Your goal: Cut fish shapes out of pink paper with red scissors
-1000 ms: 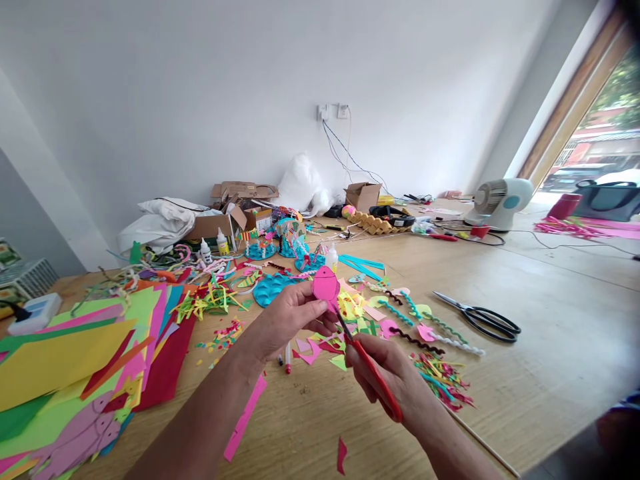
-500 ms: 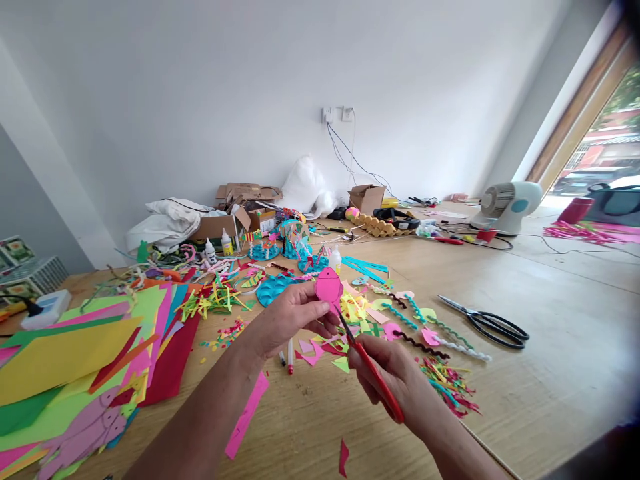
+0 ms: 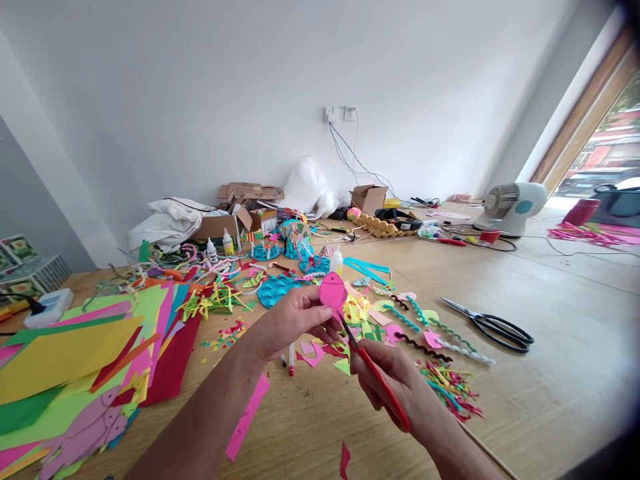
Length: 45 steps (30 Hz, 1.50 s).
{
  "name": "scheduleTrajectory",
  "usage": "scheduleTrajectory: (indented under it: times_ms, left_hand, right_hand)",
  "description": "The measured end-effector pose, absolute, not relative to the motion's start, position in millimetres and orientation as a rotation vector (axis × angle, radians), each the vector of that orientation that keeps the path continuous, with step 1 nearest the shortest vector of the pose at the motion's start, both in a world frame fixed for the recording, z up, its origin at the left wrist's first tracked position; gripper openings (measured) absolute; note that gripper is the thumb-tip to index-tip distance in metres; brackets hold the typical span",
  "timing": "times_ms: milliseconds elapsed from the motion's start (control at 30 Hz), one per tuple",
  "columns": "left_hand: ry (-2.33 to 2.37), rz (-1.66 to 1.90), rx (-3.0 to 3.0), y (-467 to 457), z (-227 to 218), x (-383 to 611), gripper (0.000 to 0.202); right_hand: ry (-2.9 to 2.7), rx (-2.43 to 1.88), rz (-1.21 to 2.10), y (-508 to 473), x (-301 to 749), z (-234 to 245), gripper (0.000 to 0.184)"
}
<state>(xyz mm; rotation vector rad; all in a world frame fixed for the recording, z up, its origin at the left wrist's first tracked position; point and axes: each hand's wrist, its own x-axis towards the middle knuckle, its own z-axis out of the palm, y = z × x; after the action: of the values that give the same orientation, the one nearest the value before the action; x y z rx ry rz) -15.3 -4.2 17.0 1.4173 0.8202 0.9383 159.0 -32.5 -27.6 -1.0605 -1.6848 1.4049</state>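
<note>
1. Floorboards (image 3: 550, 387) of pale wood are carrying everything here and are running back to a plain white wall (image 3: 200, 100).
2. The left hand (image 3: 293, 320) is pinching a pink paper shape (image 3: 333, 292) between thumb and fingertips. It is holding the shape upright in the air above the middle of the boards, towards their front edge.
3. The right hand (image 3: 387, 383) is gripping the handles of red scissors (image 3: 376, 375) with curled fingers. The blades are touching the lower edge of the pink paper shape.
4. A stack of coloured sheets (image 3: 75, 353) is spreading across the front left corner, yellow and green on top.
5. Paper scraps (image 3: 450, 385) and twisted pipe cleaners (image 3: 425, 347) are lying just beyond the hands, and a pink strip (image 3: 247, 417) is lying under the left forearm.
6. Black scissors (image 3: 493, 325) are lying well apart to the right, on bare boards.
7. Teal discs (image 3: 277, 290) and glue bottles (image 3: 227, 241) are sitting further back, among more cuttings.
8. Cardboard boxes (image 3: 367, 197) and a white bag (image 3: 305, 183) are resting along the far edge, against the wall.
9. A wall socket (image 3: 340, 115) is sending dark cables down towards the boxes.
10. A white fan (image 3: 510, 200) is standing near the far right corner, beside a large window (image 3: 600, 133) that is letting in daylight.
</note>
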Motion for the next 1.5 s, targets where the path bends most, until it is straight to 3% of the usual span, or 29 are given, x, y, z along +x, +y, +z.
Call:
scheduleTrajectory:
  times_ms: [700, 1167, 1500]
  left_hand:
    - [0.839, 0.891, 1.466, -5.2, 17.9, -16.8, 0.016]
    - [0.852, 0.968, 1.579, 1.1, 14.6, -22.6, 0.024]
    - [0.817, 1.074, 1.345, -1.6, 11.4, -11.4, 0.017]
  right_hand:
    - [-1.701, -1.085, 1.387, -33.3, 159.2, -27.6, 0.038]
    - [-1.988, -1.161, 1.066, -32.9, 165.8, -27.5, 0.038]
    - [-1.709, -1.038, 1.383, -39.7, 154.0, -31.5, 0.037]
